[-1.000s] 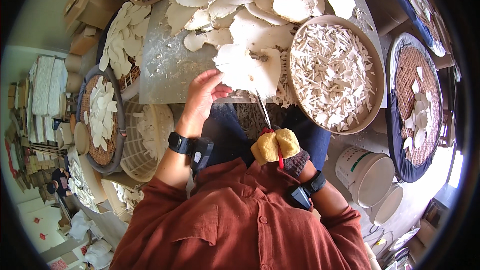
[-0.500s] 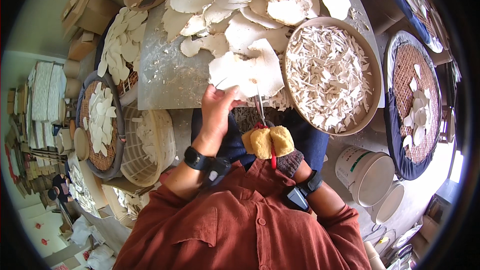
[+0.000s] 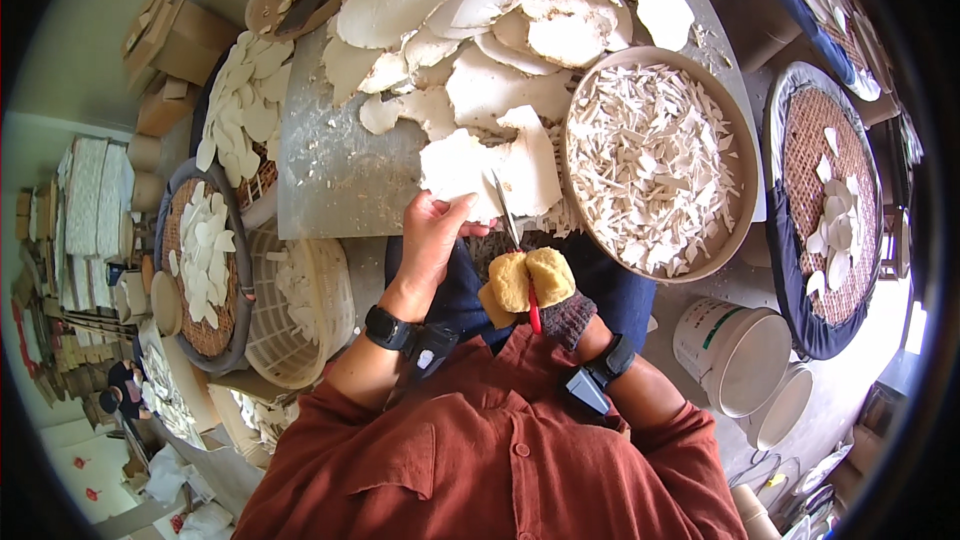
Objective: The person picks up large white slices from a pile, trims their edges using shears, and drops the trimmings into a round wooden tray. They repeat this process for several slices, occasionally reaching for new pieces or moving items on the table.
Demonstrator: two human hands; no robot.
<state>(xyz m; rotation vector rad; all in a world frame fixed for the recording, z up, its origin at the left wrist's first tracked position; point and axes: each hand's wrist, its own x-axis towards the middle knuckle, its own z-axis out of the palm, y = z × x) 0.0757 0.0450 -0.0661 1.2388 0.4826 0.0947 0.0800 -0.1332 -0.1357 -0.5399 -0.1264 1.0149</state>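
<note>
My left hand point(image 3: 432, 238) pinches the near edge of a thin, off-white, irregular slice point(image 3: 465, 170), thumb on top. It looks like a dried, brittle sheet with a ragged outline. My right hand point(image 3: 568, 306), in a dark knitted glove, is closed round scissors point(image 3: 508, 208) with red handles. Thick yellow foam pads point(image 3: 528, 280) wrap the handles and hide most of the fingers. One blade lies over the slice, pointing away from me; the other is hidden beneath or behind it. Larger similar slices point(image 3: 400, 0) are heaped on the metal table point(image 3: 325, 170) beyond.
A round tray point(image 3: 742, 202) full of small white cut pieces stands at the table's right. Woven round trays point(image 3: 800, 125) with slices flank both sides. A white plastic basket point(image 3: 345, 280) sits at left, white buckets point(image 3: 750, 355) at right. Cardboard boxes point(image 3: 190, 40) stand far left.
The scissors have shifted slightly left, and more of the blade shows over the slice. The foam pads have tilted. My left hand keeps its pinch on the slice's edge.
</note>
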